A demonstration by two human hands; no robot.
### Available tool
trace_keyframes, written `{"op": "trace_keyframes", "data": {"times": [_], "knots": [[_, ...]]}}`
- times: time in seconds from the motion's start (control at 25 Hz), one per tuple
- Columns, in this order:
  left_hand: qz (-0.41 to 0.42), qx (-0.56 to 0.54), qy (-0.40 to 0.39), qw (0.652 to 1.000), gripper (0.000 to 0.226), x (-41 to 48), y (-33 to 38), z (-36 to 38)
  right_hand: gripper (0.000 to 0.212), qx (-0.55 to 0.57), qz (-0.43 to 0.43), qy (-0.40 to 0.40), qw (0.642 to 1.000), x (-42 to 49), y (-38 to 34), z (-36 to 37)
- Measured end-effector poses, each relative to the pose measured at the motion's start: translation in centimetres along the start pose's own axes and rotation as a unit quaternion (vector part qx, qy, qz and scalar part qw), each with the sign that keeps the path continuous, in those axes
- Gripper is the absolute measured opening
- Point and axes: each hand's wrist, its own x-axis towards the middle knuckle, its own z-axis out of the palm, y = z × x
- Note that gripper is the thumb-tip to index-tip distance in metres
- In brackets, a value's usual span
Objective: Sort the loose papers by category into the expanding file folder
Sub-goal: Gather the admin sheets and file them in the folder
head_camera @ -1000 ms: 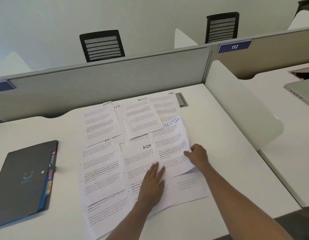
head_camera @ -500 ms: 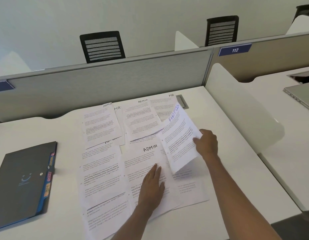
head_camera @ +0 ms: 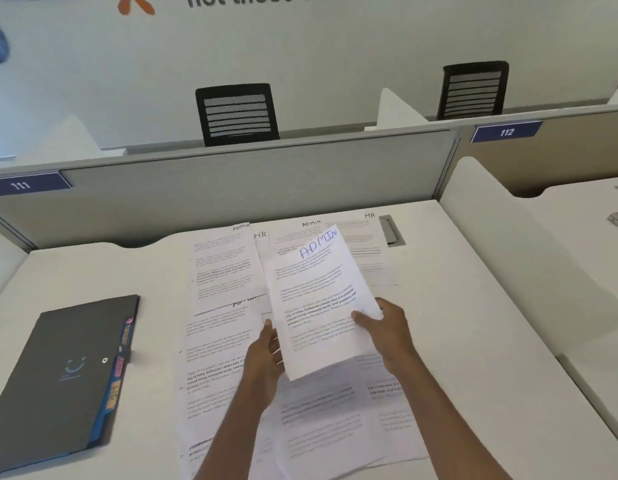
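A sheet headed ADMIN in blue ink (head_camera: pixel 321 299) is lifted above the desk, tilted. My right hand (head_camera: pixel 387 327) pinches its right edge with the thumb on top. My left hand (head_camera: pixel 267 355) holds its lower left edge. Several loose printed papers (head_camera: pixel 224 341) lie spread on the white desk under and around it, some headed ADMIN, some HR. The dark grey expanding file folder (head_camera: pixel 61 375) lies closed at the left, with coloured tabs along its right edge.
A grey partition (head_camera: pixel 231 181) bounds the desk (head_camera: pixel 474 341) at the back, a white curved divider (head_camera: pixel 508 258) at the right. A metal cable hatch (head_camera: pixel 390 230) sits at the back right. Two black chairs stand beyond the partition.
My right hand has lifted the blue-inked ADMIN sheet off the pile. My left hand left the papers it pressed flat and took hold of the sheet's left edge.
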Motion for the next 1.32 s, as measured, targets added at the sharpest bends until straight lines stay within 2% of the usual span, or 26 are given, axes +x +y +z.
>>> {"op": "trace_keyframes", "data": {"times": [0.12, 0.24, 0.4, 0.52, 0.64, 0.72, 0.92, 1.04, 1.16, 1.24, 1.32], "knots": [[0.042, 0.049, -0.007, 0.998, 0.023, 0.8, 1.4, -3.6, 0.021, -0.015, 0.018, -0.072, 0.997, 0.6, 2.6, 3.8], [0.057, 0.074, 0.023, 0.995, 0.025, 1.9, 1.8, -6.9, 0.015, -0.065, 0.015, -0.103, 0.992, 2.0, 3.5, 6.9], [0.033, 0.064, 0.053, 0.996, 0.026, 3.8, 1.7, -11.2, 0.016, -0.192, -0.042, 0.000, 0.981, 6.9, 2.5, 10.1], [0.001, 0.071, 0.049, 0.996, 0.025, 4.9, 0.4, -13.7, 0.037, -0.305, -0.071, 0.050, 0.948, 11.4, 1.5, 11.7], [-0.021, 0.086, 0.037, 0.995, 0.023, 5.6, -0.6, -15.2, 0.057, -0.440, -0.047, 0.082, 0.893, 14.5, 0.9, 12.3], [-0.023, 0.096, 0.039, 0.994, 0.021, 6.3, -1.0, -15.6, 0.063, -0.506, -0.023, 0.094, 0.857, 16.0, 1.1, 12.2], [-0.022, 0.102, 0.040, 0.994, 0.020, 7.1, -1.3, -15.9, 0.072, -0.540, 0.037, 0.100, 0.835, 18.1, 2.0, 13.1], [-0.025, 0.080, 0.017, 0.996, 0.021, 6.5, -1.0, -15.8, 0.065, -0.481, 0.065, 0.124, 0.865, 19.0, 1.4, 13.6], [-0.033, 0.075, 0.006, 0.997, 0.023, 6.0, -0.3, -15.6, 0.028, -0.332, 0.066, 0.155, 0.928, 19.2, 0.2, 13.1], [-0.039, 0.076, 0.000, 0.996, 0.024, 5.8, 0.0, -15.7, 0.005, -0.243, 0.055, 0.168, 0.954, 18.4, -0.9, 12.4], [-0.045, 0.072, -0.003, 0.996, 0.024, 5.5, 0.3, -15.6, 0.017, -0.210, 0.022, 0.187, 0.959, 17.2, -2.2, 11.8]]}}
